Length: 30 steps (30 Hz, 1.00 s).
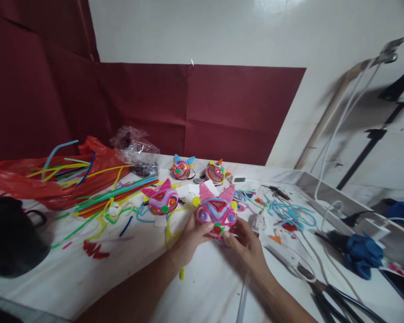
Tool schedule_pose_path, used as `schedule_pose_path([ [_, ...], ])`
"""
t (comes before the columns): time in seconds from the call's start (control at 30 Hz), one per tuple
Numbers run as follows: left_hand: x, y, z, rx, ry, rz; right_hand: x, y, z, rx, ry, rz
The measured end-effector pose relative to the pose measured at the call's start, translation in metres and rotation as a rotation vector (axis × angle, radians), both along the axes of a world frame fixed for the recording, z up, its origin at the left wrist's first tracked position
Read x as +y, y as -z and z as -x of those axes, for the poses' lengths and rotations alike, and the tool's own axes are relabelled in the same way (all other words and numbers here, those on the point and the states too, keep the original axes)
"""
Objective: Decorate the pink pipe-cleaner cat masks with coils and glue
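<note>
Between my two hands is a pipe-cleaner animal head [217,211] with pink ears, purple eyes, a green nose and yellow balls at its sides. My left hand [191,235] grips its left side, thumb pressed low on the front. On the other side my right hand [244,240] is closed around its lower right edge, with the thumb near the bottom. A similar pink head [163,198] with orange eyes lies just left of it. Farther back sit a head with blue ears [182,168] and one with an orange ear [217,172].
Loose pipe cleaners [114,197] and a red plastic bag [101,157] lie at left, near a black mug [11,237]. To the right are a blue pipe-cleaner tangle [291,214], a glue gun [284,258], scissors [326,291], cables and a blue cloth [364,253]. A small digital display [239,180] stands behind.
</note>
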<state>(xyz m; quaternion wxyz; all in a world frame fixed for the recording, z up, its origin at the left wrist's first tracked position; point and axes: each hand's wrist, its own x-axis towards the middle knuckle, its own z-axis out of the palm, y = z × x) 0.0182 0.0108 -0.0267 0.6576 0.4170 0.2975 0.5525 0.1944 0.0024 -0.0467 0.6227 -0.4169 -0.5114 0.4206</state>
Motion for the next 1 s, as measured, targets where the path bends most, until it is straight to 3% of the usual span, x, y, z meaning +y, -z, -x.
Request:
schedule_pose_path([
  [0.23,0.003,0.006,0.001,-0.06,0.022,-0.042,0.0,-0.004,-0.005,-0.089,0.006,-0.045],
  [0.57,-0.001,-0.008,0.0,-0.179,-0.004,0.022,0.001,-0.006,-0.013,-0.162,0.118,-0.088],
  [0.83,0.001,-0.008,-0.001,-0.215,-0.009,0.057,0.002,-0.016,-0.017,-0.274,0.257,-0.095],
  [1.0,0.0,-0.008,-0.002,-0.225,-0.024,0.073,0.001,-0.018,-0.014,-0.366,0.261,-0.111],
])
